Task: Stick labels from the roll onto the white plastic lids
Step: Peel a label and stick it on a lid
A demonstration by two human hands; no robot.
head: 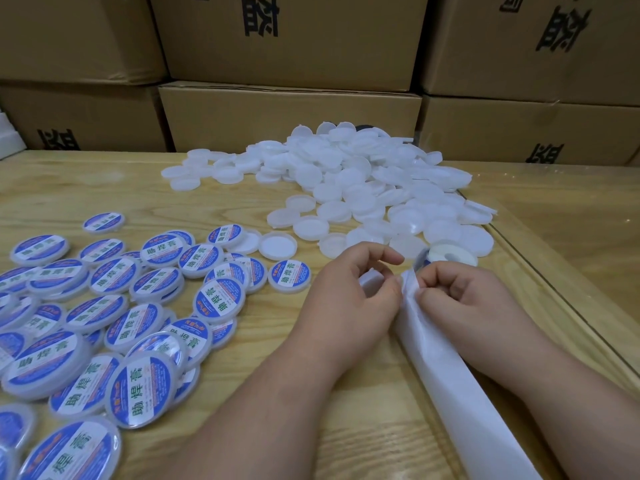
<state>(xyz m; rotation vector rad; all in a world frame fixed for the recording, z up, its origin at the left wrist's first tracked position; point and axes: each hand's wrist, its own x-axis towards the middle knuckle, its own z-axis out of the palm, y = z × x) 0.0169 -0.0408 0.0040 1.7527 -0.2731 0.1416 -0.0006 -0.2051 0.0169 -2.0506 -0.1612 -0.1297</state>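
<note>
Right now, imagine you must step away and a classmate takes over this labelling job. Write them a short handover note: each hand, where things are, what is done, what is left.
Left hand: holds a white lid and pinches the backing strip.
Right hand: fingers curled, pinching the backing strip near the label roll; it looks to be peeling a label.
Labelled lids: spread over the left of the table.
Plain lids: heaped at the far middle and right.
Done: dozens of lids labelled.
Left: the whole plain heap, starting with the lid in hand.
</note>
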